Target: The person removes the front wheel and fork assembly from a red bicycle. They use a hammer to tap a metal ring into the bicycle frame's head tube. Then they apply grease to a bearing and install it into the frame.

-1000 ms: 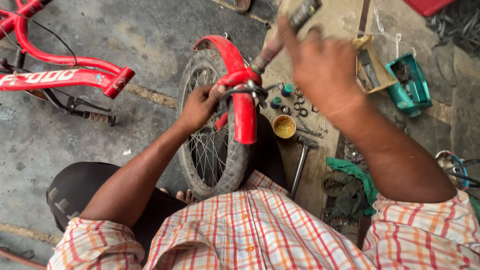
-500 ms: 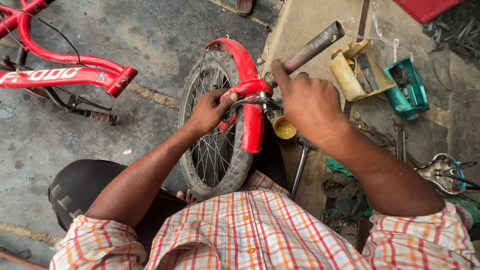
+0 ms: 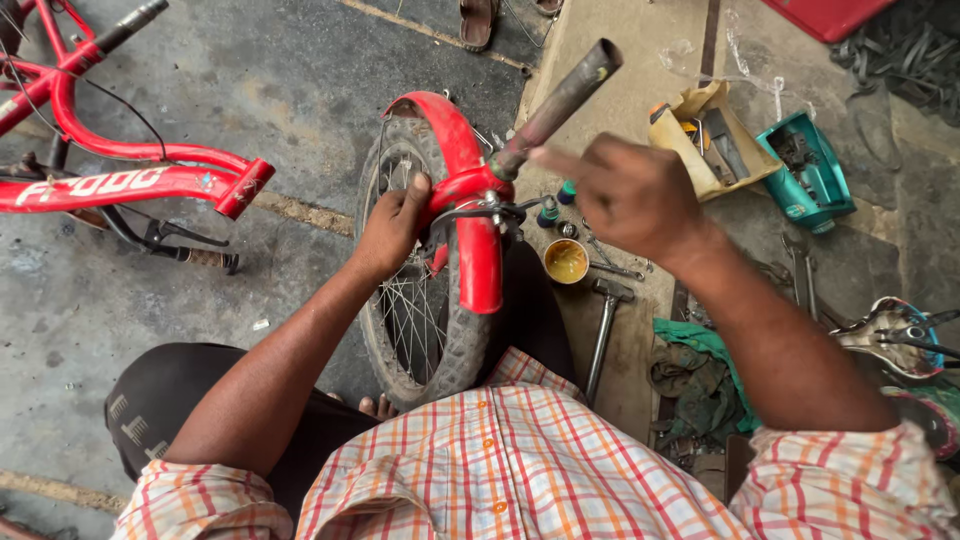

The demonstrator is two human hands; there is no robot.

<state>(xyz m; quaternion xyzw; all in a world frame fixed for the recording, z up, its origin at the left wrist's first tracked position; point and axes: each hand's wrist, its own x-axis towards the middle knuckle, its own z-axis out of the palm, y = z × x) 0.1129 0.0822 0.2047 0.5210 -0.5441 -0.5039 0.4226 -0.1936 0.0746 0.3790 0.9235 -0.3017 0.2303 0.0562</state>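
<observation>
The right hand (image 3: 630, 195) has swung the metal pipe (image 3: 555, 105) higher; its grip is wrapped tight round the pipe's lower end, just above the fork crown (image 3: 480, 190). The left hand (image 3: 390, 225) is pressed around the red mudguard (image 3: 470, 230), so steadying the wheel (image 3: 410, 320) firmly matters

Short-sleeved checked shirt, white ground crossed with red, orange and grey lines; small orange buttons down the front placket. Sleeves end above the elbow, forearms bare. Dark trousers at the knee. Left hand (image 3: 392, 228) and right hand (image 3: 632, 196) bare, no rings, no watch.
</observation>
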